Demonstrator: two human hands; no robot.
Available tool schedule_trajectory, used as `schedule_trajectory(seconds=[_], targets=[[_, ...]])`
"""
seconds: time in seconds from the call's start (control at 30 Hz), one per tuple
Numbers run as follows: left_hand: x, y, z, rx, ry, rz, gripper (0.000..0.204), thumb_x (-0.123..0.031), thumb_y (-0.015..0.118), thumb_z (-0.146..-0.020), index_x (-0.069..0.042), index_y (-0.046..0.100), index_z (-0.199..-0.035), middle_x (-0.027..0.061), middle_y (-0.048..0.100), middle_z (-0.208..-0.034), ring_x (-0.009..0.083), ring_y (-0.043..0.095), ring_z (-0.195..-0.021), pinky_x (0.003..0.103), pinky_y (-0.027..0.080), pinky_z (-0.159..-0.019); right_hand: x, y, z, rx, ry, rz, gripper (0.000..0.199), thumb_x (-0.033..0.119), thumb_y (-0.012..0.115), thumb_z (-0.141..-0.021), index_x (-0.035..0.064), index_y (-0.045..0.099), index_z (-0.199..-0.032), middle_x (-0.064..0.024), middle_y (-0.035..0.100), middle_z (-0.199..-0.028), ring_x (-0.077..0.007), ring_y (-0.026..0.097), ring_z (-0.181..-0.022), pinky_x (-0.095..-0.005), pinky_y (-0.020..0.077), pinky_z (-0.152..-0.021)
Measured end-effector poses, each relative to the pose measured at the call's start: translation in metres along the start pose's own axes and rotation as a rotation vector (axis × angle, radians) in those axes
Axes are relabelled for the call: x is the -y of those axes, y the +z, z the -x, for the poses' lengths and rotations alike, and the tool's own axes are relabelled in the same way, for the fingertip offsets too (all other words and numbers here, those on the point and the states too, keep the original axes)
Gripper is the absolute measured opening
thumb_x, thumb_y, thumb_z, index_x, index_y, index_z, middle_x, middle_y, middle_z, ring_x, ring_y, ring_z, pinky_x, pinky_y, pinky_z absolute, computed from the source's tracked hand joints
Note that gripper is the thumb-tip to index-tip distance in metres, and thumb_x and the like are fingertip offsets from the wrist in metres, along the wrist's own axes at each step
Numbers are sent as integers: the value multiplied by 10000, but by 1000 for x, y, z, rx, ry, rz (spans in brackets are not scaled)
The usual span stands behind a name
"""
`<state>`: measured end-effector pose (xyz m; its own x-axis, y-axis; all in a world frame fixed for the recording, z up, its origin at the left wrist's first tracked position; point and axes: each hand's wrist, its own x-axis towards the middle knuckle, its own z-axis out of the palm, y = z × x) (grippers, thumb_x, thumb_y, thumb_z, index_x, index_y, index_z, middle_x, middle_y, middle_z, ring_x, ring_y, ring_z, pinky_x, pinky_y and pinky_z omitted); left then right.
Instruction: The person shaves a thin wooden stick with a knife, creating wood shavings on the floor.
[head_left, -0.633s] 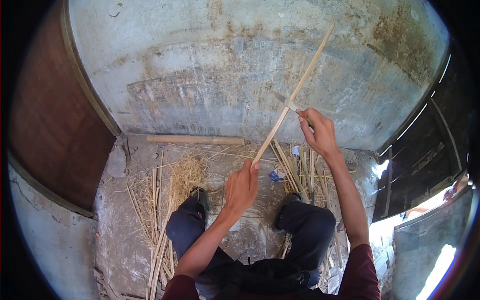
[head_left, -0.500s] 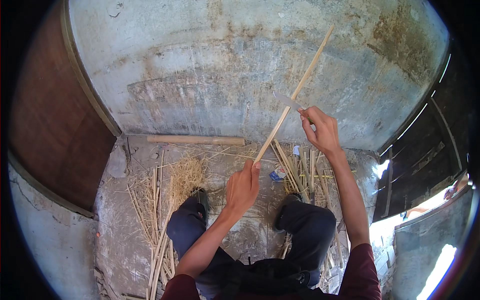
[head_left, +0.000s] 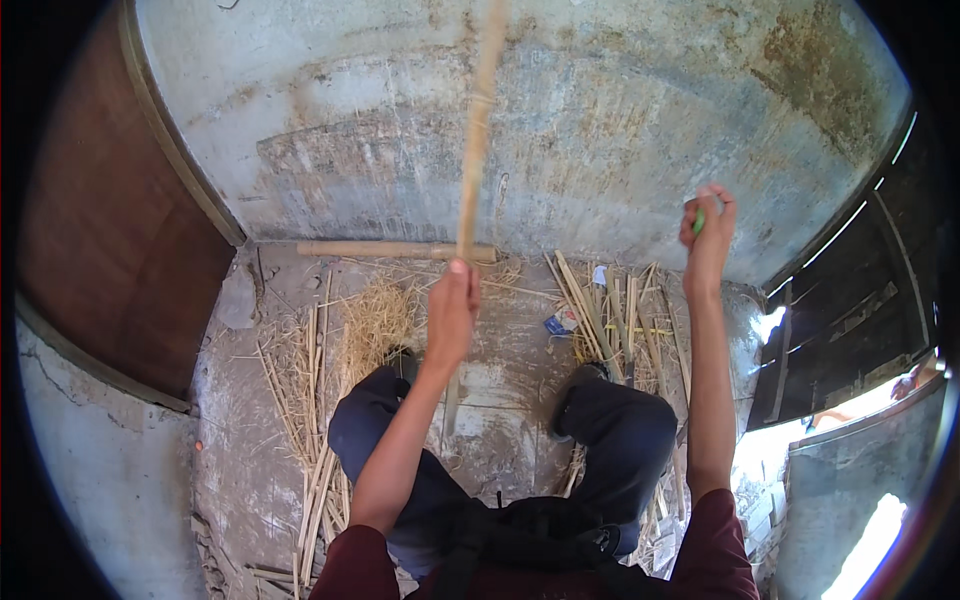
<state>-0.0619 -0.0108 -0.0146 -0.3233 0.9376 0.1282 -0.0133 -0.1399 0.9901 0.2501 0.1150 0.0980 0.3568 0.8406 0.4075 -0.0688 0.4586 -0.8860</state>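
A long, pale bamboo strip stands nearly upright in the picture, blurred by motion. My left hand is closed around its lower part, and a short end sticks out below the fist. The strip's top runs up to the picture's upper edge. Off to the right, apart from the strip, my right hand is raised and closed on a knife, whose green handle shows between the fingers. Its blade cannot be made out clearly.
A thick bamboo pole lies along the foot of the stained wall. Split sticks and a heap of shavings are by my left foot. More sticks and a blue wrapper lie near my right foot.
The bamboo strip has swung from a rightward slant to nearly upright as my left hand moved left and up. My right hand has drawn the knife away from it to the right.
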Motion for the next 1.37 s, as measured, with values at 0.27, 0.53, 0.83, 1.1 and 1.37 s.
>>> schedule_trajectory(seconds=[0.27,0.53,0.83,1.1,1.37], targets=[[-35,-35,-19,-95,229,749,550,-656,304,-1153,-167,456,-952,-62,305,-672,74,252,-505,256,243,-447,-73,10,118,757,292,326,260,244,726,-1023,59,803,-1188,-6,730,-870,-102,634,-774,-310,505,-710],[-11,-88,-31,-348,273,1105,515,-557,282,-1188,-144,460,-936,-34,329,-674,94,237,-487,272,235,-414,-61,13,147,1219,554,349,376,322,684,-1095,-10,765,-1251,-124,809,-1011,-54,494,-652,-251,419,-613],[-1,-88,-35,-491,194,1062,548,-540,169,-1196,-142,449,-943,-27,359,-684,122,293,-530,290,309,-485,-45,14,141,1045,958,-173,516,351,582,-1133,-26,579,-1486,-155,781,-1032,-28,289,-529,-233,264,-498],[-9,-79,-28,-493,234,950,515,-564,181,-1192,-158,434,-1002,-21,390,-749,135,336,-594,316,361,-592,-54,9,143,1027,854,-129,543,196,736,-1038,-44,537,-1482,-163,780,-1041,-12,371,-558,-224,310,-512],[-20,-61,-20,-381,320,881,445,-563,305,-1186,-161,467,-1082,21,430,-843,186,427,-699,417,448,-753,-51,4,131,928,677,190,698,291,859,-950,-49,560,-1481,-92,825,-1125,-95,706,-1067,-246,516,-831]])
